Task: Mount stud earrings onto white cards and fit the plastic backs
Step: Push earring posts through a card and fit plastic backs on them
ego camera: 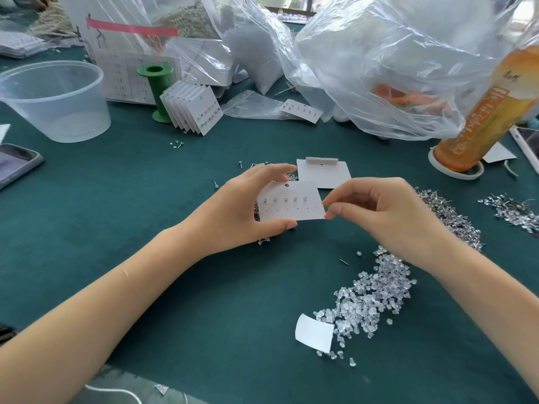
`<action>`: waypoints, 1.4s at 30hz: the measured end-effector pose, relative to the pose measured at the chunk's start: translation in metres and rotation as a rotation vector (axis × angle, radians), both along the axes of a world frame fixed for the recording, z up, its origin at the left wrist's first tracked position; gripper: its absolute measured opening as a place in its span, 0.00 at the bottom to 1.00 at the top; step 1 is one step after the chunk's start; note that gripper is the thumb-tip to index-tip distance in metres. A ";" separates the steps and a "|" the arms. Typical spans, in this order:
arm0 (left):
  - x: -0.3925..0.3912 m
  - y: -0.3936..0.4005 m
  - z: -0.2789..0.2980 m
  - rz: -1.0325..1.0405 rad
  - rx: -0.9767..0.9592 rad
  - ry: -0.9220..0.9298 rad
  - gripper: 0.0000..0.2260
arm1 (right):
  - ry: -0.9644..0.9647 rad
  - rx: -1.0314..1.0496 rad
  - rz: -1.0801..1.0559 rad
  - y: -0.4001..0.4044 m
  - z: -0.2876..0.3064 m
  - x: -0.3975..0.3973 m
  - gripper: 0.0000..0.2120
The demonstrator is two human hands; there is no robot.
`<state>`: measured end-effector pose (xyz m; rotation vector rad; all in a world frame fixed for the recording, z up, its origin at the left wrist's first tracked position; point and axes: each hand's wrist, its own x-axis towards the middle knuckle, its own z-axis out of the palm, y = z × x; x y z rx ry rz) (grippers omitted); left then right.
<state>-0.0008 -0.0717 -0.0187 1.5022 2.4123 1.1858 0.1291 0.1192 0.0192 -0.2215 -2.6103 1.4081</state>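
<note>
We see the white card [291, 204], five studs in its top row, held above the green table [175, 272] between the left hand's [242, 205] thumb below and fingers curled over its top edge. The right hand's [388, 212] thumb and forefinger are pinched together at the card's right edge; we cannot tell whether they hold a stud. The card hides part of the stud pile [449, 211] beneath.

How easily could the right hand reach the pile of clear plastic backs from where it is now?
Probably easily. The right hand hovers at the card's edge, and the plastic backs lie on the cloth just below its wrist with nothing between; its fingers look pinched, perhaps on a stud.
</note>
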 end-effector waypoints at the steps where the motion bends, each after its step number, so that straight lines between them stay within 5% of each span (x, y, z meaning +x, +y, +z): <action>1: 0.000 0.000 0.000 0.004 -0.003 0.002 0.32 | -0.005 0.006 0.002 0.001 0.000 0.000 0.06; 42: -0.003 0.000 -0.002 0.028 -0.025 0.010 0.32 | 0.068 0.217 0.025 -0.007 -0.009 0.004 0.08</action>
